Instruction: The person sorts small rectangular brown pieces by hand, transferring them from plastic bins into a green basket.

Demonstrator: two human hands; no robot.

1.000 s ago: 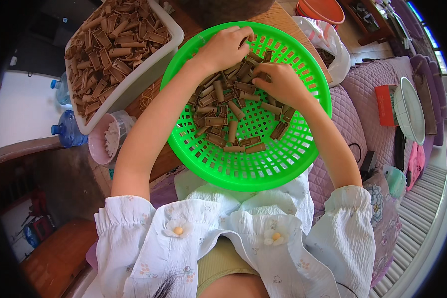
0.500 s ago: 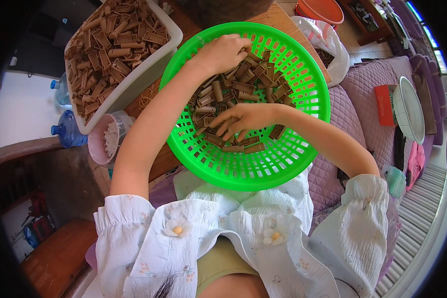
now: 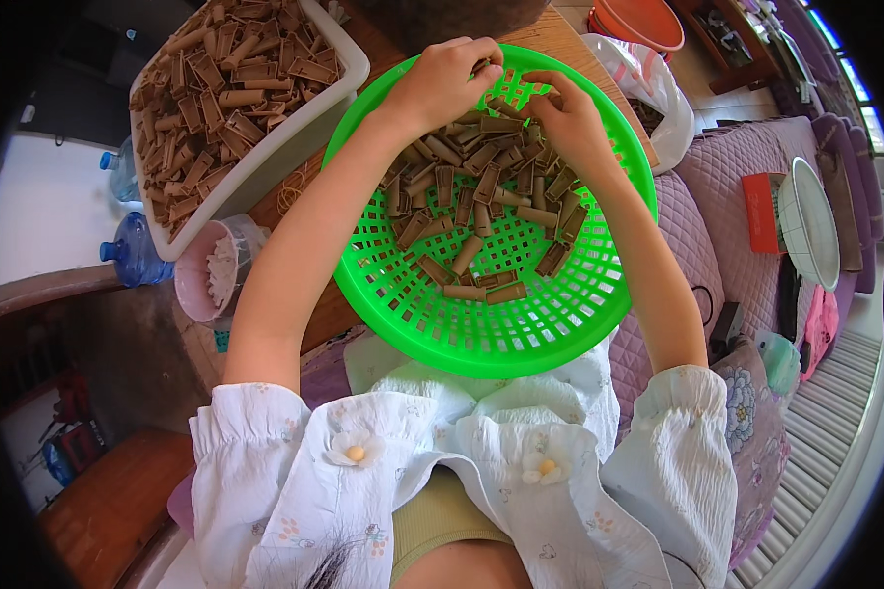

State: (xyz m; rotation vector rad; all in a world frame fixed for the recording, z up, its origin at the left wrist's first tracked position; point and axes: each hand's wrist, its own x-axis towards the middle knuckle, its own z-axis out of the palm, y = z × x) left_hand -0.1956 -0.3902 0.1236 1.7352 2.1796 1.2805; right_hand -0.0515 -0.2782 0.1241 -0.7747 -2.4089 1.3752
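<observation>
A round green plastic basket [image 3: 491,358] with a slotted wall rests over my lap and the table edge. Several brown, trough-shaped plastic pieces [image 3: 481,187] lie loosely heaped in it, mostly in the far half. My left hand [image 3: 444,83] is above the basket's far rim, its fingers curled together; whatever they hold is hidden. My right hand [image 3: 568,118] is inside the far right of the basket, fingers bent and thumb close to the pieces. What lies between its fingertips is too small to make out. Both forearms cross over the basket's sides.
A whitish tub [image 3: 265,147] piled with similar brown pieces stands at the far left. Beside it are a pink bucket [image 3: 196,280] and blue water bottles [image 3: 133,253]. To the right are a quilted sofa [image 3: 746,211] and a white plastic bag [image 3: 673,123]. A dark rounded shape [image 3: 462,20] overhangs the far side.
My right hand has moved from the middle of the heap to the far right, and the near pieces have shifted apart. My left hand has risen slightly toward the far rim.
</observation>
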